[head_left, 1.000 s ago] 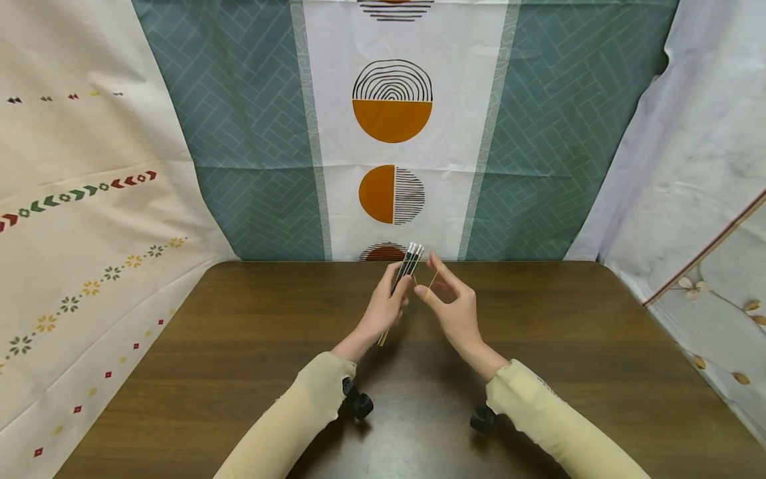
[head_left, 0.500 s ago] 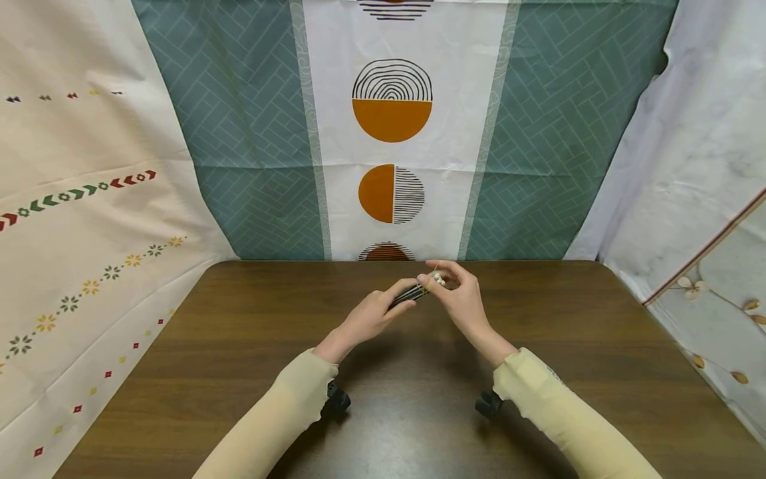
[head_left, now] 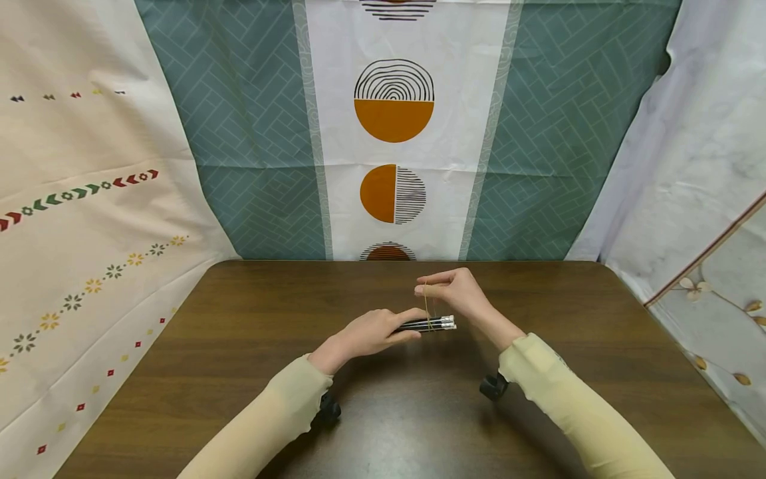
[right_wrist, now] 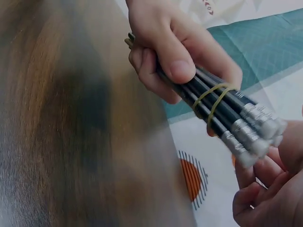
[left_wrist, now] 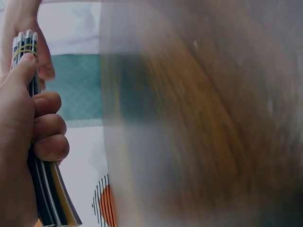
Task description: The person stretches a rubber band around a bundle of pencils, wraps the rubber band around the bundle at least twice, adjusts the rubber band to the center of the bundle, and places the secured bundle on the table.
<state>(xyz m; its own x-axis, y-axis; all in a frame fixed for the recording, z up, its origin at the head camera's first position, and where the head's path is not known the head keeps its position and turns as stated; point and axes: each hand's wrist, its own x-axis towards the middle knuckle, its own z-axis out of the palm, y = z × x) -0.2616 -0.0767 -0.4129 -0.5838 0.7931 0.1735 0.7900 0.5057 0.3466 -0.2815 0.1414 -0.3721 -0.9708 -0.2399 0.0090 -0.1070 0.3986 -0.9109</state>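
1. Black pencils [head_left: 426,324] with silver ferrules and white erasers make a bundle lying nearly level over the table [head_left: 239,346], eraser ends toward the person's right.
2. The left hand [head_left: 368,332] has its fingers curled round the bundle's middle, thumb pressed along the top; the right wrist view shows that grip [right_wrist: 170,52] plainly, and the left wrist view shows the same curled fingers [left_wrist: 45,127].
3. A yellowish band [head_left: 427,307] is looped round the pencils near the ferrules; in the right wrist view it shows as two turns [right_wrist: 213,99] across the shafts.
4. The right hand [head_left: 455,293] sits just above and behind the eraser ends, its thumb and fingers pinching the band and drawing a strand up from the bundle.
5. Risk, as I judge it: the stretched strand could slip from that small pinch and snap back, either stinging the fingers or springing off the eraser ends, since the turns sit close to the tips.
6. Another: if the left grip loosens while the band is pulled, the pencils could fan out or slide lengthwise, and one could drop to the table.
7. Pulled too hard, the thin band might break.
8. Patterned cloth [head_left: 395,133] hangs behind the table.
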